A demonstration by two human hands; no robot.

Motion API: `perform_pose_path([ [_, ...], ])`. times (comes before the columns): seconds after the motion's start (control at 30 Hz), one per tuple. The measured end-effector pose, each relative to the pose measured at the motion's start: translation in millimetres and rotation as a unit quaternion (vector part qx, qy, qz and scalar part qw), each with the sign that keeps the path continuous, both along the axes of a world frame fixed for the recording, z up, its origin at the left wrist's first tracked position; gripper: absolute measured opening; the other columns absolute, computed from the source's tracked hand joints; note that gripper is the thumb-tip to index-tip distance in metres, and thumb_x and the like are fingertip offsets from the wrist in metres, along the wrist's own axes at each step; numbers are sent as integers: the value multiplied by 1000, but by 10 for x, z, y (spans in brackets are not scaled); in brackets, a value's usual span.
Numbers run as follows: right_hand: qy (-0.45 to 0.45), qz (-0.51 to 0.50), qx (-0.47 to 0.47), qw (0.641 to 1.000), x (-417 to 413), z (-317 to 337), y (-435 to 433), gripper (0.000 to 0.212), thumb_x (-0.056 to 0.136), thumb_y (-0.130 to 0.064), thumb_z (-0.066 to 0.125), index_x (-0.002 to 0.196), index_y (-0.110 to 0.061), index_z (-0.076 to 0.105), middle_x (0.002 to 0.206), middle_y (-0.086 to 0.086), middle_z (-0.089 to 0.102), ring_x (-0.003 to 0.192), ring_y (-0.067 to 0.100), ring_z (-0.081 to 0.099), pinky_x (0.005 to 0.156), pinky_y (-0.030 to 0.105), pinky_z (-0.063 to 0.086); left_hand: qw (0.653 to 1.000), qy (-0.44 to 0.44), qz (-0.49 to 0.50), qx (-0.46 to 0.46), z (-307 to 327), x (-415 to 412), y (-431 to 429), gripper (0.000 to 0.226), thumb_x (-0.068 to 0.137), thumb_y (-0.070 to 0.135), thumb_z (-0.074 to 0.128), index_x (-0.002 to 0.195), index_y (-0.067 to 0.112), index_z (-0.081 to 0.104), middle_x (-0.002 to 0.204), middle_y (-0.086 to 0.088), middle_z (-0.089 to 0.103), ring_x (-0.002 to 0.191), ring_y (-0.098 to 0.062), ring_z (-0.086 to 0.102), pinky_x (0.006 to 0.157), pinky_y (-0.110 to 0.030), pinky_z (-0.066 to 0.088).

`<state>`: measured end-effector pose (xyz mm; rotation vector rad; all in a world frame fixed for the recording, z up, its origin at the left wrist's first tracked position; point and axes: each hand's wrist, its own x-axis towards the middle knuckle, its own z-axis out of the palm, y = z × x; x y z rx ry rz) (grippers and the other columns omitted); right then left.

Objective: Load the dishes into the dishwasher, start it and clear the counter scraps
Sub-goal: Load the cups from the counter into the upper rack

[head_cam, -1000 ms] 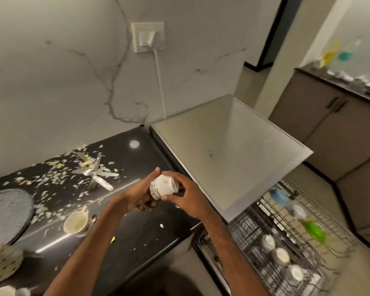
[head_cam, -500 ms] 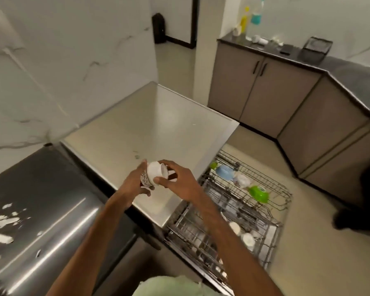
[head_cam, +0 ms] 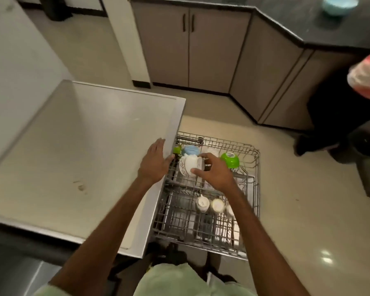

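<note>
Lowering a patterned cup [head_cam: 189, 165] on its side into the dishwasher rack [head_cam: 255, 189], the right hand [head_cam: 215, 173] pinches it while the left hand [head_cam: 155, 162], fingers straight, hovers alongside.

Cup: a moment ago we held our white cup [head_cam: 189, 165] up over the white top [head_cam: 83, 146]; now it is down over the rack [head_cam: 252, 189].
Left hand: our left hand [head_cam: 155, 162] has let go of the cup and is spread flat by the top's edge.
Right hand: our right hand [head_cam: 217, 174] now holds the cup alone.
</note>
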<state>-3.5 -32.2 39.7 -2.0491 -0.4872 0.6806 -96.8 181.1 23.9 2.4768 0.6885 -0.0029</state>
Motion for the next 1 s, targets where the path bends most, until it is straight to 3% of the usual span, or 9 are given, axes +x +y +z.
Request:
perform_pose_path([
  [0.1,7,-54,-72,996,-189,-369,-91,57,75,-36,85,121,-17,57,107,0,67,92,19,67,79,36,57,984,86,-93,122,-361,113,107,86,99,55,41,159,8,-1,167,-9,-7,154,-27,-2,122,-54,14],
  [0.17,16,-86,-106,991,-389,-684,-98,57,75,-38,85,119,-16,56,106,0,66,94,22,66,78,31,53,979,79,-107,153,-540,70,111,87,99,56,37,158,11,-10,165,-8,-17,153,-25,-12,123,-54,5],
  [0.3,31,-92,-197,976,-737,-1261,3,60,76,-51,79,121,-21,52,108,3,70,95,24,67,75,36,55,981,46,-93,162,-569,45,87,84,93,52,32,159,14,-6,167,-4,-12,154,-20,-10,124,-49,1],
  [0.47,41,-90,-249,964,-900,-1776,258,71,83,-48,75,137,-12,47,118,8,66,106,27,63,84,38,53,985,35,-74,153,-569,55,83,84,91,45,39,160,15,1,168,-3,-4,154,-18,-5,125,-49,4],
  [0.57,44,-84,-288,953,-869,-1991,362,72,84,-55,70,136,-12,45,116,9,67,106,28,64,79,37,53,985,33,-74,151,-539,57,78,83,90,45,37,160,16,1,168,-2,-4,154,-17,-6,125,-48,4],
  [0.8,39,-81,-348,933,-712,-2252,502,76,86,-56,67,138,-8,39,118,11,66,106,29,65,76,38,54,986,35,-64,149,-519,72,67,85,90,42,42,160,18,1,168,0,-4,154,-15,-6,125,-48,5],
  [1.0,30,-51,-376,925,-678,-2253,569,63,89,-56,63,128,-12,41,122,10,63,102,32,67,73,38,52,986,40,-61,150,-505,81,60,85,90,43,42,160,19,0,168,1,-4,154,-15,-6,125,-47,5],
])
